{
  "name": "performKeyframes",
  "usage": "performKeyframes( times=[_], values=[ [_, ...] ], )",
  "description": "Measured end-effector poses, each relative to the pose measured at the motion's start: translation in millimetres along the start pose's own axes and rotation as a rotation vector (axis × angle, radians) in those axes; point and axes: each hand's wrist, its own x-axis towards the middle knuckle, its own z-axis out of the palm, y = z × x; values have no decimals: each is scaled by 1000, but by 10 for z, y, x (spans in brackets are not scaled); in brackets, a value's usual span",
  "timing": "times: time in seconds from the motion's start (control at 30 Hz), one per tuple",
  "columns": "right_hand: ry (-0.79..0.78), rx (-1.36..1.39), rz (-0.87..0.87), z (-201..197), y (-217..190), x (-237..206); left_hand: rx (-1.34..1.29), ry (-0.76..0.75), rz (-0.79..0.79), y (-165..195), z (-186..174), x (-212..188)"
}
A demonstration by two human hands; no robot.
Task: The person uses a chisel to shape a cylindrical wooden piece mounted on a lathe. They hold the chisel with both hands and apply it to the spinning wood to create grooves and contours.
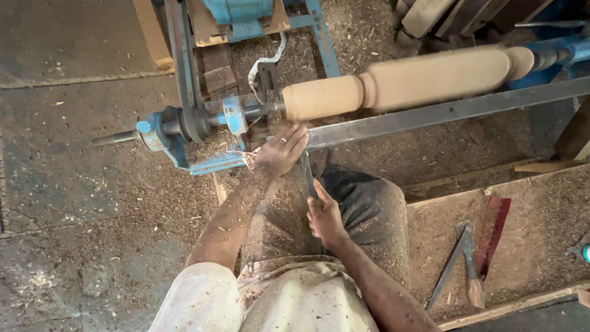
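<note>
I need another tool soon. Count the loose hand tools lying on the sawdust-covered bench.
2 clear: a wooden-handled chisel and a reddish flat blade beside it. A third item shows at the right edge; sawdust may hide more.

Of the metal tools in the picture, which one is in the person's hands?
The long chisel, held by the left hand near the rest bar and the right hand lower down. The other tools lie untouched on the sawdust-covered board at the right.
</note>
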Motion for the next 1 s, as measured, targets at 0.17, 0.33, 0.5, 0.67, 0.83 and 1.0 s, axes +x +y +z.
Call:
performKeyframes(
  times=[0.17, 0.33, 0.5, 0.67, 0.83, 1.0],
  values=[
    [-5, 7, -11, 7, -8, -21, 15, 21, 26, -5, -54, -8],
    [5, -11, -10, 26, -32, -34, -10, -18, 33, -28, -97, -41],
    [2, -11, 9, 33, -79, -36, -60, -24, 6, -46, -85, -59],
    [-15, -26, -2, 11, -129, -37, -50, -39, -9, -39, -76, -55],
    [-34, -71, -42, -8, -203, -61, -19, -10, -28, -24, -62, -53],
    [-30, -64, 2, -42, -228, -105, -20, -11, -28, 19, -49, -54]
  ],
)
